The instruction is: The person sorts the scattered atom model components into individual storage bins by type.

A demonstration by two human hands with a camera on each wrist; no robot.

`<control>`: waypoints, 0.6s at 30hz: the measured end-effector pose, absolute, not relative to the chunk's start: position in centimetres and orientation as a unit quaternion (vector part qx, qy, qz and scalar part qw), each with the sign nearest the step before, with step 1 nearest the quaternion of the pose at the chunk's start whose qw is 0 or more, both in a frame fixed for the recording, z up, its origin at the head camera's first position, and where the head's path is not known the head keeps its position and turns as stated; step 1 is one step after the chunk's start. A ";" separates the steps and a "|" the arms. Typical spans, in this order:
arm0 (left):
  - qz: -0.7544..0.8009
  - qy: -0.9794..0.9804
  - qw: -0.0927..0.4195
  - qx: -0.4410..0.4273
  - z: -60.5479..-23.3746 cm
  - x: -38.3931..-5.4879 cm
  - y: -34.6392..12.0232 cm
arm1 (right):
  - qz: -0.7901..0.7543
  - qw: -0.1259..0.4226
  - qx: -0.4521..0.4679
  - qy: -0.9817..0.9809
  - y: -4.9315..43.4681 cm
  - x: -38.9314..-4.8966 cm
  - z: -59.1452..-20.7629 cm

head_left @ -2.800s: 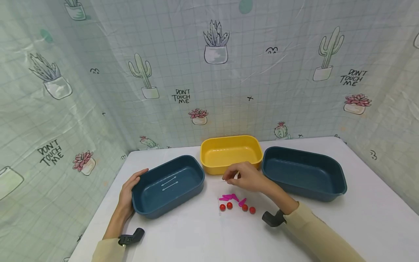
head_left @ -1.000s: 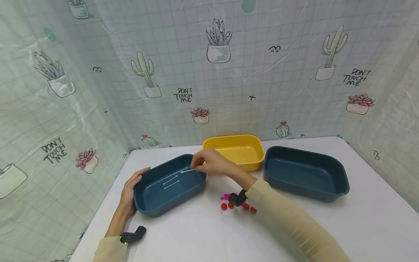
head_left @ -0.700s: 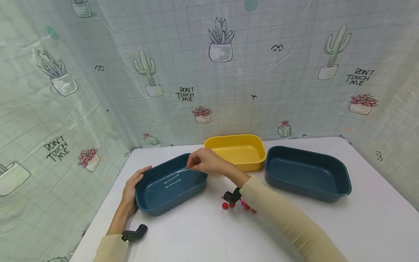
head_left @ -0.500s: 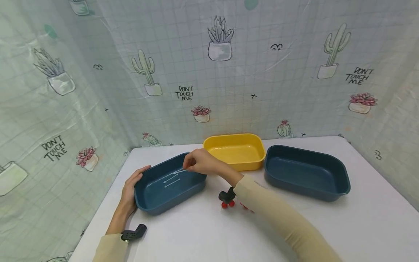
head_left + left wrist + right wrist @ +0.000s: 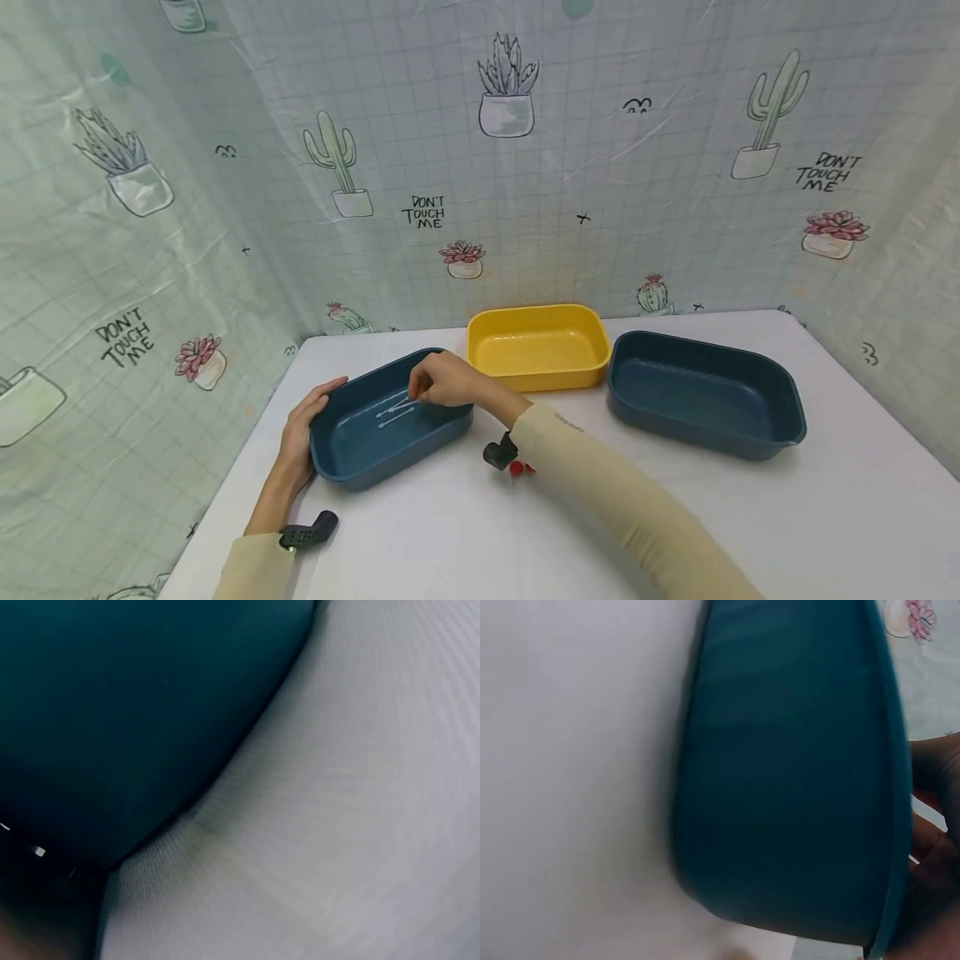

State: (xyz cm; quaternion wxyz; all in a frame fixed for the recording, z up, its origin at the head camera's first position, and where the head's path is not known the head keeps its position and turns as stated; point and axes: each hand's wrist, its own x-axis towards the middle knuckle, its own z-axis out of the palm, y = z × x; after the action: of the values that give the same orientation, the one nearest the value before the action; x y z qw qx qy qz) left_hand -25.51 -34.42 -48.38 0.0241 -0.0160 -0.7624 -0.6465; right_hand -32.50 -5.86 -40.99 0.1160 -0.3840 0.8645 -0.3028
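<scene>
The left blue tray (image 5: 375, 467) stands at an angle on the table. My left hand (image 5: 294, 446) holds it at its left end, fingers bent round the outer wall and far corner; the thumb is hidden. Over the tray, my right hand (image 5: 444, 379) pinches a thin pale cotton swab (image 5: 400, 405) between thumb and fingertips. Its free end points left and down, close to two cotton swabs (image 5: 395, 417) lying on the tray floor. In the right wrist view, the right hand (image 5: 937, 825) shows dark beyond the tray's rim.
A yellow tray (image 5: 480, 382) stands behind, beside the right hand. Another blue tray (image 5: 697, 429) sits to the right. Red balls (image 5: 516, 468) lie on the white table (image 5: 420, 533), partly hidden by the right forearm. A printed curtain (image 5: 540, 183) hangs behind and at the sides.
My right hand has carried the cotton swab from in front of the yellow tray leftward into the left tray, then lower. Its forearm now covers the pink pieces. The left hand has stayed put.
</scene>
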 end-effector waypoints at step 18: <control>-0.651 -0.759 0.018 -0.007 -48.2 -25.3 -34.5 | -0.262 0.146 -0.380 0.875 -8.5 -32.6 -42.4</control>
State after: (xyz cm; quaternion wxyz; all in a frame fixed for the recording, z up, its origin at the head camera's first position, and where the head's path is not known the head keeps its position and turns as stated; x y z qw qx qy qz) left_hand -25.30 -34.52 -48.20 0.0183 -0.0070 -0.7588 -0.6511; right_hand -32.62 -8.53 -42.45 0.1461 -0.3804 0.8749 -0.2616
